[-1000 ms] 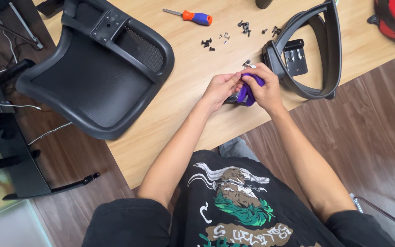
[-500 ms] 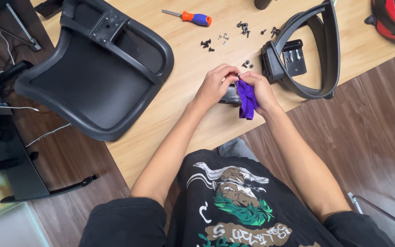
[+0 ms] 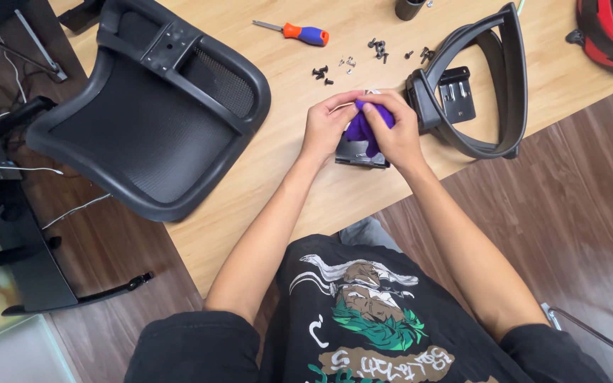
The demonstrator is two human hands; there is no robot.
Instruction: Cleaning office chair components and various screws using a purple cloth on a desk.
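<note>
Head view: purple cloth (image 3: 363,130) now bunched higher; left hand (image 3: 326,126), right hand (image 3: 396,135) both pinching it over black plate (image 3: 360,154).

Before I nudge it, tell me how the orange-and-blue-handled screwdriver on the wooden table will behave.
The orange-and-blue-handled screwdriver looks rigid and probably light. Its rounded handle lies flat on the smooth wooden table, so it would likely roll or pivot rather than slide straight.

chair back (image 3: 143,135) left on table (image 3: 306,206) | screws (image 3: 349,65) behind hands – armrest (image 3: 487,92) right
</note>
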